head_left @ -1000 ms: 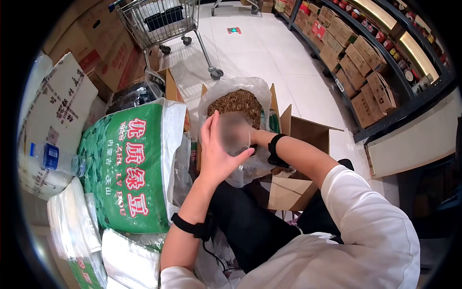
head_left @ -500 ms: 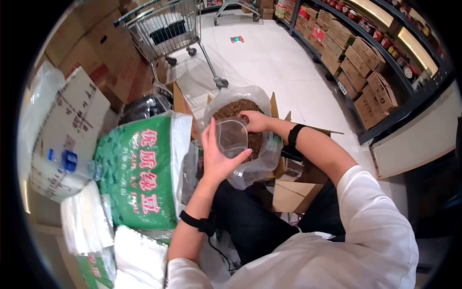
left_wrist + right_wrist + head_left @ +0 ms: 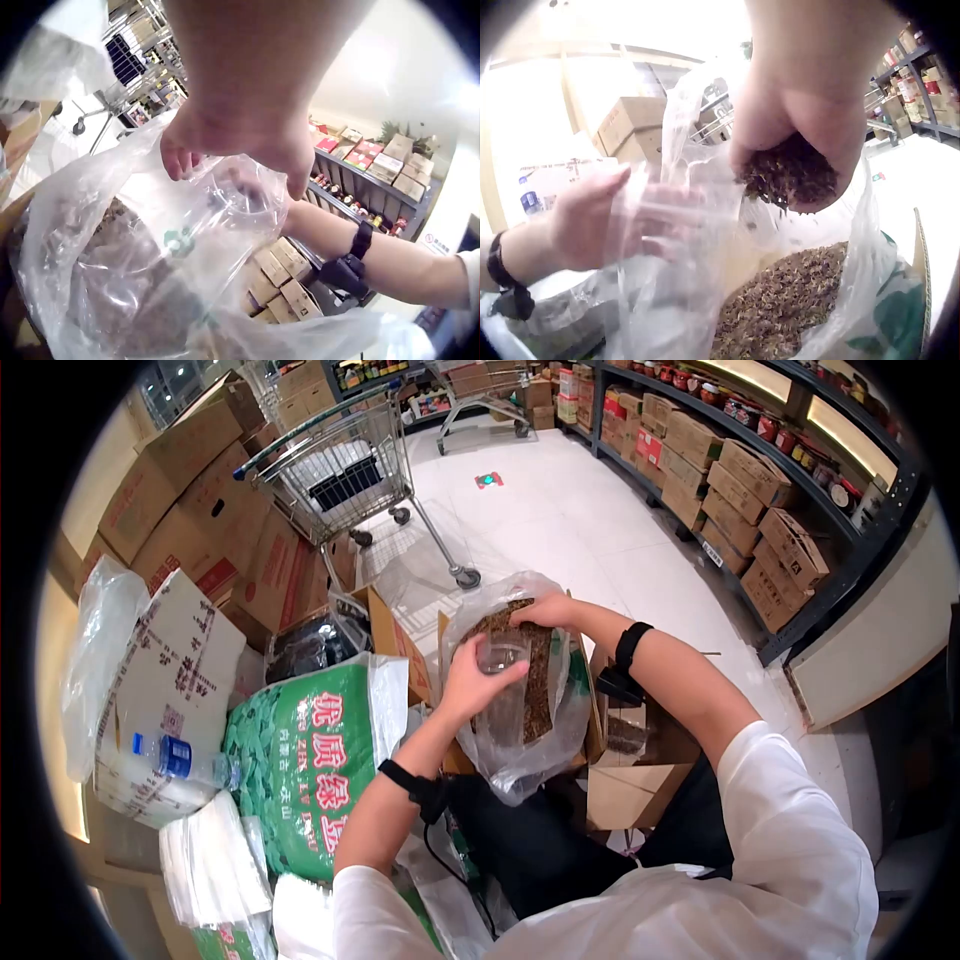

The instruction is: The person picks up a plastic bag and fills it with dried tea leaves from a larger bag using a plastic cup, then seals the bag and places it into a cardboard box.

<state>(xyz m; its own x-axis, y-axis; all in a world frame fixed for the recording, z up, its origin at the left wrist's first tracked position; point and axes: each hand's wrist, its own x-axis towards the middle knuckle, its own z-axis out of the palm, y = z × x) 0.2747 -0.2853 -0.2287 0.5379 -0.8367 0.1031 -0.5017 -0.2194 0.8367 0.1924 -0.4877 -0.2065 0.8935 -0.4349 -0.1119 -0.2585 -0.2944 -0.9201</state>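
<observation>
- Cupping a clump of dried bits (image 3: 791,176), the right hand (image 3: 802,112) curls just above and beside the cup (image 3: 500,657).
- Left hand (image 3: 470,685) wraps the cup, mouth toward that clump.

Both arms reach forward, bent at the elbows, each wrist wearing a black band. The left hand (image 3: 478,682) is raised with fingers and thumb curled in a hold, palm turned toward the body. The right hand (image 3: 545,612) sits beyond it, palm down, fingers cupped tight together in a clutching grip.
</observation>
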